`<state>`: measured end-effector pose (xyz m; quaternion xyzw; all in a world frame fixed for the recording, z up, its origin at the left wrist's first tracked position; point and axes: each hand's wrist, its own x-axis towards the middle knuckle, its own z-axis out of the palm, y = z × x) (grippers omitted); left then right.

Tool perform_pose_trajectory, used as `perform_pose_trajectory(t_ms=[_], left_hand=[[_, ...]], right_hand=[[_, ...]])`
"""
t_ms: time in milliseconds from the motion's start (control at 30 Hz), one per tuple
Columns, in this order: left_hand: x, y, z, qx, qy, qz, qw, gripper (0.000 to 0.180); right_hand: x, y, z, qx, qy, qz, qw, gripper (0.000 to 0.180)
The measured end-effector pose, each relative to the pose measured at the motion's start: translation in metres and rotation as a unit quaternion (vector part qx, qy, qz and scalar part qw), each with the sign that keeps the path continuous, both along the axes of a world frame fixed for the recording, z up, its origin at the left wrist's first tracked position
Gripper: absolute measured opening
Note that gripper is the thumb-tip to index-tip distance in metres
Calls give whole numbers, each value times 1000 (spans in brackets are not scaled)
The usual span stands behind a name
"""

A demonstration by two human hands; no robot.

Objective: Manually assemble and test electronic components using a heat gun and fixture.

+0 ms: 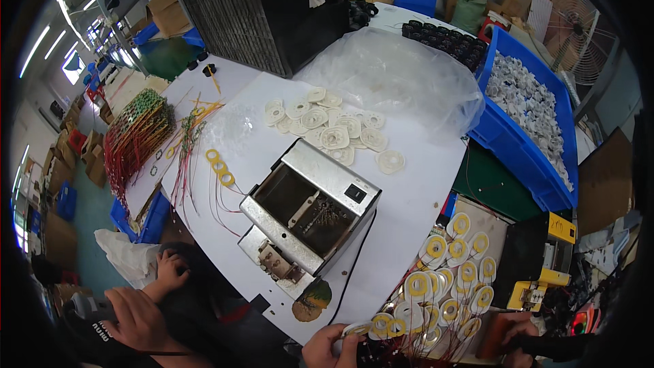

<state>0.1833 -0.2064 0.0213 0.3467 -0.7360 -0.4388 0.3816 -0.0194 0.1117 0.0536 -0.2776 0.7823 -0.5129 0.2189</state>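
Observation:
At the bottom middle, my right hand (330,349) pinches the edge of a white ring-shaped disc (356,328) between thumb and fingers. Beside it lie several white discs with yellow coil rings (417,286) and thin red wires, heaped at the lower right. My left hand (136,320) is low at the left, fingers bent against dark cloth with white lettering. Whatever it grips is hidden. Ahead stands a metal box-shaped machine (313,204) with an open top and a black switch. Behind it lie loose pale discs (334,138).
Another person's hand (172,270) rests left; a further one (521,337) is far right by a yellow-black machine (545,259). Wire bundles (139,136) and yellow rings (219,167) lie left. A plastic bag (395,75), blue bin (524,163) of white parts and black box (300,13) stand behind.

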Motion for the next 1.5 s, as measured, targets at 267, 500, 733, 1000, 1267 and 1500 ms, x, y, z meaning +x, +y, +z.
perform_pose_trajectory(t_ms=[267, 500, 733, 1000, 1267, 1500], left_hand=[[11, 9, -23, 129, 35, -5, 991, 12], [9, 16, -37, 80, 57, -11, 995, 12], [6, 13, -40, 115, 76, -45, 989, 16], [-5, 13, 38, -260, -3, 19, 965, 18], [13, -45, 19, -155, -37, 38, 986, 24], [72, 77, 55, 96, 64, -54, 992, 19]], right_hand=[[-4, 13, -8, -1, 14, 39, 999, 67], [-3, 28, -41, -64, 26, -17, 997, 59], [-5, 27, -51, -116, -3, 18, 993, 50], [-8, 36, -57, -144, 41, -7, 989, 27], [-1, 35, -53, -179, 34, -32, 983, 20], [-2, 42, -58, -227, 44, -81, 970, 19]])
